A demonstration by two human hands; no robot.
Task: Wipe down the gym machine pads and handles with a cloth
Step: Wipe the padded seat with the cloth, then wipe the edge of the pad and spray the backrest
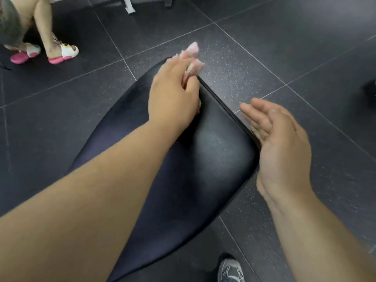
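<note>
The left grip (pixel 175 96) is clamped on a pink-and-white cloth (pixel 193 58). Its fingers are curled round the bunched fabric, which sticks out just beyond the knuckles and is blurred. Under this grip lies the black pad (pixel 213 151) of the gym machine, and the cloth sits at the pad's far corner, touching its edge.

The right grip (pixel 282 143) holds nothing. Its fingers are straight and slightly apart, with the palm turned toward the pad. It is just beside the pad's right edge, but whether it touches cannot be told.

Below both grips is the dark speckled floor (pixel 284 47). A grey shoe (pixel 231 269) shows near the right forearm, and another person's pink slippers (pixel 63 52) are well off beyond the left grip.
</note>
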